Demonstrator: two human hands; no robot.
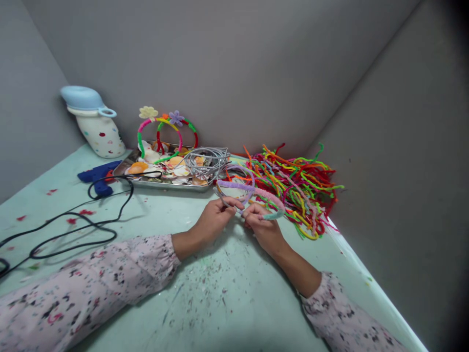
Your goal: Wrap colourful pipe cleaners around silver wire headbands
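Note:
My left hand and my right hand meet over the table, fingertips pinched close together. Between them they hold a loop of wire wrapped in fuzzy pipe cleaner, which runs from purple through pink to pale teal. The purple part curves up in a ring above my left fingers, while the pink and teal end bends out over my right hand. Bare grey wire shows by the left fingers. My fingers hide the exact spot where the strands meet.
Behind my hands, a metal tray holds shells, a coil of grey wire and two flower-topped pipe cleaner hoops. A heap of pipe cleaners lies right. Left are a blue glue gun, its black cord and a lidded bottle.

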